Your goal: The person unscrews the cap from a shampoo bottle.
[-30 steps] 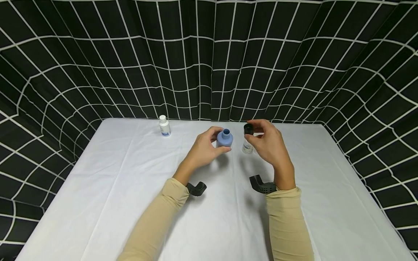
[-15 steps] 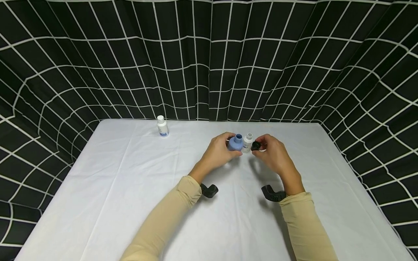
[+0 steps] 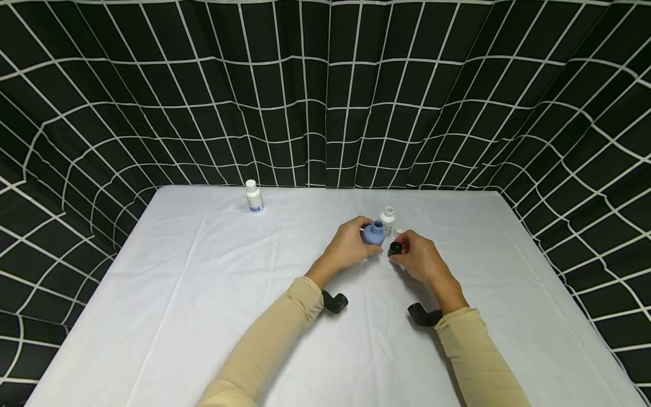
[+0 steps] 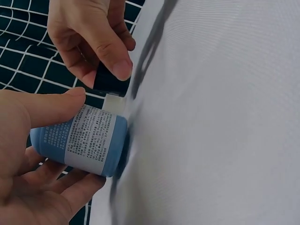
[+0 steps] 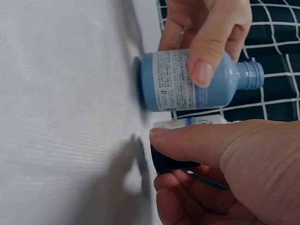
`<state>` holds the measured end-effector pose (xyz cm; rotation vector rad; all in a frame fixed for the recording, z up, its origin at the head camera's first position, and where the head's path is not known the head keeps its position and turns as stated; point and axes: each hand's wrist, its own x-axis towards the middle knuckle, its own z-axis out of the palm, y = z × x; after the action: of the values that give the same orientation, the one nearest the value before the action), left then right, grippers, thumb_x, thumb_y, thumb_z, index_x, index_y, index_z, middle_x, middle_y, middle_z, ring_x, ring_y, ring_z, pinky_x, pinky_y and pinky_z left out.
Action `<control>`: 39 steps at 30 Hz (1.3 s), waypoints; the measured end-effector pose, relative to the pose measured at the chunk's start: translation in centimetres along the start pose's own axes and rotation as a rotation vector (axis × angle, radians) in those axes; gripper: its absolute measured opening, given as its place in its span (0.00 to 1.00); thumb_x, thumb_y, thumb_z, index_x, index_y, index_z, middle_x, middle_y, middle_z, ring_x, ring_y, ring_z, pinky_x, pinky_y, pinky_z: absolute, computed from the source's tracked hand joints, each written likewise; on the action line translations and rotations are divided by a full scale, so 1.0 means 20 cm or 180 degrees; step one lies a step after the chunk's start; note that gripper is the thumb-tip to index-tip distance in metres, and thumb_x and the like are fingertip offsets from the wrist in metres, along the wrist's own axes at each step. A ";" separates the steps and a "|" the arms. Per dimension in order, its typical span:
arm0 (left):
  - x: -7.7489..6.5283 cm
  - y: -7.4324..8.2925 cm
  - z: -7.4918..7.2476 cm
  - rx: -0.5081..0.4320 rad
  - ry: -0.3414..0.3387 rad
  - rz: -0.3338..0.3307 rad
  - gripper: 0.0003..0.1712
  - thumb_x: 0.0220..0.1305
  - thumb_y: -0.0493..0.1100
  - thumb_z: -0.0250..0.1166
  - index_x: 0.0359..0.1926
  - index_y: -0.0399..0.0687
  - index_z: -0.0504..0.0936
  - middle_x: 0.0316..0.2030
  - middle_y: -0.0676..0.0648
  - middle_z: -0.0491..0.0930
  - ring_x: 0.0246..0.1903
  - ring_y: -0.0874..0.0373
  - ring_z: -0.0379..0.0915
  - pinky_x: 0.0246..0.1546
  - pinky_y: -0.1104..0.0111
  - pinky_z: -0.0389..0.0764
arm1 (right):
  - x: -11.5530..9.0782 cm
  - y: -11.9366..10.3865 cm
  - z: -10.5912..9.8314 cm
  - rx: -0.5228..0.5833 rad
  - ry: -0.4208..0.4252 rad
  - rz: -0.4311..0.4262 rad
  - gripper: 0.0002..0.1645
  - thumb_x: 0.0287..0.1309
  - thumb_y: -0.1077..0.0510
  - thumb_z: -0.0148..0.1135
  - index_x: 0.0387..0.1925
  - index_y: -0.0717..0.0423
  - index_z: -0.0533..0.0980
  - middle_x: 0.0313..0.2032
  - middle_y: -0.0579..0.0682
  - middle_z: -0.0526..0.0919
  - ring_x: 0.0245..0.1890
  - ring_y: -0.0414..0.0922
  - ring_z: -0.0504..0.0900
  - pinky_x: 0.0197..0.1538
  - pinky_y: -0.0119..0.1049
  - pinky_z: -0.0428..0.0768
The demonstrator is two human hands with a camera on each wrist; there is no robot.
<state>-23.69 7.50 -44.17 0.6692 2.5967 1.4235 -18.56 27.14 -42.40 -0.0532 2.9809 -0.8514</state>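
My left hand [image 3: 351,244] grips a blue bottle [image 3: 373,236] around its body, thumb on the near side. The bottle stands upright with its neck uncapped, its base close to the cloth; whether it touches is unclear. Printed text on its label [image 4: 89,140] shows in both wrist views. Just to the right, my right hand [image 3: 421,257] pinches a black cap [image 3: 395,249] between thumb and fingers, low over the table. Behind the blue bottle stands a white bottle [image 3: 387,220], also without a cap. A small white cap [image 3: 398,231] lies beside it, partly hidden by my right hand.
A capped white bottle [image 3: 255,199] with a blue-marked label stands at the back left. White cloth [image 3: 203,294] covers the table. A black curtain [image 3: 325,96] with white grid lines rises behind the far edge and along both sides.
My left hand has carried the blue bottle right and toward me. My right hand has brought the black cap down and nearer, leaving the uncapped white bottle and white cap in sight.
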 end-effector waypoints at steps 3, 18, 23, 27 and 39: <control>0.00 -0.01 0.01 0.0023 -0.0009 0.0006 0.37 0.53 0.45 0.80 0.63 0.44 0.76 0.57 0.46 0.83 0.51 0.56 0.83 0.53 0.70 0.83 | 0.00 0.01 0.02 -0.0026 -0.0030 0.0002 0.24 0.58 0.58 0.72 0.51 0.65 0.74 0.37 0.56 0.81 0.38 0.48 0.78 0.42 0.37 0.75; 0.00 -0.01 0.02 0.0074 -0.0107 -0.0043 0.38 0.55 0.45 0.79 0.64 0.43 0.74 0.58 0.45 0.81 0.52 0.55 0.81 0.54 0.68 0.82 | 0.01 0.04 0.03 -0.0043 -0.0068 -0.0058 0.23 0.56 0.58 0.74 0.48 0.65 0.75 0.35 0.55 0.79 0.36 0.47 0.76 0.40 0.36 0.73; 0.00 -0.01 0.00 0.0247 -0.0180 -0.0008 0.42 0.53 0.45 0.80 0.67 0.43 0.72 0.59 0.45 0.79 0.54 0.54 0.78 0.59 0.66 0.80 | 0.00 0.03 0.03 -0.0043 -0.0112 -0.0146 0.28 0.56 0.58 0.74 0.55 0.66 0.76 0.38 0.57 0.80 0.39 0.50 0.77 0.43 0.40 0.76; -0.02 -0.01 -0.04 0.0338 -0.0186 -0.0019 0.46 0.51 0.45 0.80 0.70 0.46 0.69 0.62 0.45 0.77 0.57 0.53 0.76 0.63 0.64 0.78 | -0.02 0.00 -0.02 -0.0001 -0.0123 -0.0221 0.31 0.57 0.57 0.74 0.60 0.65 0.75 0.47 0.63 0.81 0.46 0.56 0.82 0.52 0.51 0.81; -0.08 -0.04 -0.24 0.0265 0.0128 0.0029 0.50 0.51 0.45 0.81 0.73 0.48 0.66 0.66 0.44 0.72 0.64 0.44 0.72 0.66 0.58 0.77 | -0.08 -0.14 -0.21 0.0052 0.0277 -0.0376 0.31 0.66 0.54 0.67 0.65 0.63 0.71 0.55 0.64 0.78 0.54 0.63 0.81 0.58 0.57 0.80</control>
<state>-23.90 2.64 -42.27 0.6698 2.7001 1.3516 -17.17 26.97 -37.25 -0.1987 3.0778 -0.9128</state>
